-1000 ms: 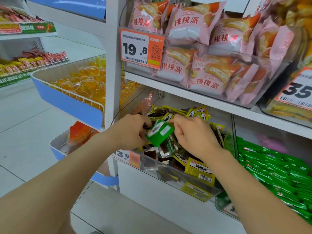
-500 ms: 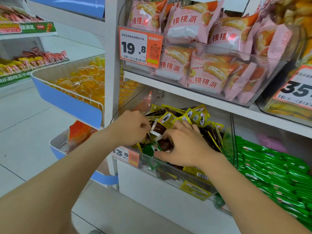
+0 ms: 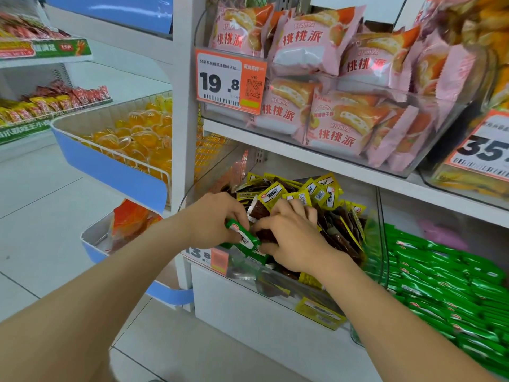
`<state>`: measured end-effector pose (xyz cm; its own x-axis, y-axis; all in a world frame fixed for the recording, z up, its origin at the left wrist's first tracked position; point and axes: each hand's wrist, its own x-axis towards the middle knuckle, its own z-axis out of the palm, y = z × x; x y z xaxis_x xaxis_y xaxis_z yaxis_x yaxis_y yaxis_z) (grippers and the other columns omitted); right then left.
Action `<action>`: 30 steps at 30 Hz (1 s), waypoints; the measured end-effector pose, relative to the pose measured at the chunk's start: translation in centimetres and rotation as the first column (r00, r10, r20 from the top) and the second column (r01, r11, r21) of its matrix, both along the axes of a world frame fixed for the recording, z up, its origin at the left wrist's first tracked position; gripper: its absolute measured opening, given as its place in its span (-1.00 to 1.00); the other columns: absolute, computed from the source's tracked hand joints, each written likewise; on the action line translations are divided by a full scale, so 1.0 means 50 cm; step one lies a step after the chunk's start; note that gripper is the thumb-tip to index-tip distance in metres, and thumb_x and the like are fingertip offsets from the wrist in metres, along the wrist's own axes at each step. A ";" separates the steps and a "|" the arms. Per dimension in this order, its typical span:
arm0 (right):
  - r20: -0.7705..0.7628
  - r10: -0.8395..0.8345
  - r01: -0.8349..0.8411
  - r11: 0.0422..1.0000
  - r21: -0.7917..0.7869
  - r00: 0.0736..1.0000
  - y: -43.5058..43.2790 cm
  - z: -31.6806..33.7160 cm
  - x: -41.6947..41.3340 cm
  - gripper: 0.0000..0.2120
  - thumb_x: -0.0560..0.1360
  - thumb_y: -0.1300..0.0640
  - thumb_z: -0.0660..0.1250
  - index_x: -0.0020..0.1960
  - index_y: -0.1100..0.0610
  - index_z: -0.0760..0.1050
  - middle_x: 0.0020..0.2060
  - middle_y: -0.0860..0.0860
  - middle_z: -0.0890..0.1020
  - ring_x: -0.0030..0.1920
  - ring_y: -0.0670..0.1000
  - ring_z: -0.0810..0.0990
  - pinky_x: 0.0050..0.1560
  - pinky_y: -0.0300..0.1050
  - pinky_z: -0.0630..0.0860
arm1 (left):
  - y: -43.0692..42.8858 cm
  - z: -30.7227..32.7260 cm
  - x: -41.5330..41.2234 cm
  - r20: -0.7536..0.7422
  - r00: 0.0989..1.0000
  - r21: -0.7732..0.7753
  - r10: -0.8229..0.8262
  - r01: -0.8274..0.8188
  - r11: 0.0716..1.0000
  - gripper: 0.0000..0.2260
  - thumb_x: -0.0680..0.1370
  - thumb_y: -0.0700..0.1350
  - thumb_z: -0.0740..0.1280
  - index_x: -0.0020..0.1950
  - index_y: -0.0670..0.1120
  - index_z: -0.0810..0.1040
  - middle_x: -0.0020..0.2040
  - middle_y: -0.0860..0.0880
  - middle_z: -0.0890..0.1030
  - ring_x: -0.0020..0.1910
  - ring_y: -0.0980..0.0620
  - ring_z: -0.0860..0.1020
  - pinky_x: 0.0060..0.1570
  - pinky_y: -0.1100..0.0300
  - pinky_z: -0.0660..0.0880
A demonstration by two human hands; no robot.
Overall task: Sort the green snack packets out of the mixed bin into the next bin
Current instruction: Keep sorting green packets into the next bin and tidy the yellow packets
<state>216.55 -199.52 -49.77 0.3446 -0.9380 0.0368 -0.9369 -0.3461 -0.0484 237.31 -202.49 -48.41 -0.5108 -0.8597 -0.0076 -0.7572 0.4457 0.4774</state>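
right now your left hand (image 3: 217,220) is curled round a green packet (image 3: 243,236) at the front left of the mixed bin (image 3: 278,288), its long axis slanting down toward your right hand (image 3: 293,239). the next bin (image 3: 358,336) lies rightward, past that nearer hand and the clear divider (image 3: 381,230); whether its bent fingers (image 3: 289,208) grip any yellow packets (image 3: 325,193), you cannot tell.

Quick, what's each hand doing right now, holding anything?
Left hand: closed on green packets.
Right hand: fingers down in the mixed bin; whether it grips anything cannot be told.
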 end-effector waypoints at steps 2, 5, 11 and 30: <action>0.027 0.014 -0.014 1.000 0.000 1.000 0.000 0.000 -0.001 -0.74 0.53 -0.17 0.44 0.21 -0.32 0.58 0.13 -0.08 0.33 0.30 0.08 0.22 0.26 0.15 0.12 | 0.002 -0.010 -0.016 0.013 1.000 -0.002 -0.004 0.004 1.000 -0.84 0.47 -0.08 0.59 0.02 0.05 0.71 -0.01 0.18 0.63 -0.04 0.21 0.58 -0.01 0.23 0.52; 0.038 0.032 -0.031 0.999 -0.025 0.999 -0.004 -0.006 -0.007 -0.71 0.59 -0.11 0.35 0.30 -0.30 0.50 0.14 -0.09 0.34 0.32 0.07 0.25 0.26 0.12 0.15 | 0.002 -0.019 -0.035 0.037 0.999 0.017 0.011 -0.011 1.000 -0.79 0.43 -0.10 0.62 -0.01 0.00 0.68 -0.08 0.17 0.61 -0.04 0.13 0.60 -0.10 0.28 0.49; -0.173 0.057 -0.049 0.998 0.051 0.983 -0.021 0.012 -0.039 -0.28 0.33 -0.31 0.49 0.45 -0.27 0.39 0.23 -0.10 0.38 0.34 0.04 0.27 0.28 0.17 0.21 | -0.007 -0.018 -0.029 0.080 0.997 0.107 -0.025 0.016 0.994 -0.70 0.48 -0.14 0.56 0.20 0.01 0.68 0.07 0.05 0.70 0.00 0.14 0.64 -0.09 0.31 0.48; 0.597 -0.065 0.234 0.949 -0.209 0.800 -0.029 0.044 -0.047 -0.79 0.70 0.05 0.22 0.22 0.06 0.58 -0.39 -0.10 0.53 -0.36 -0.02 0.44 -0.20 -0.09 0.35 | -0.003 0.030 -0.003 -0.160 0.946 -0.111 0.281 -0.300 0.947 -0.86 0.56 -0.21 0.30 -0.05 -0.13 0.67 -0.21 -0.11 0.62 -0.27 -0.03 0.55 -0.43 0.23 0.34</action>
<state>214.20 -200.95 -47.57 0.0358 -0.9018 0.4307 -0.8034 -0.2823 -0.5243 237.15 -202.65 -46.90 -0.2265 -0.9591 0.1696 -0.7930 0.2827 0.5396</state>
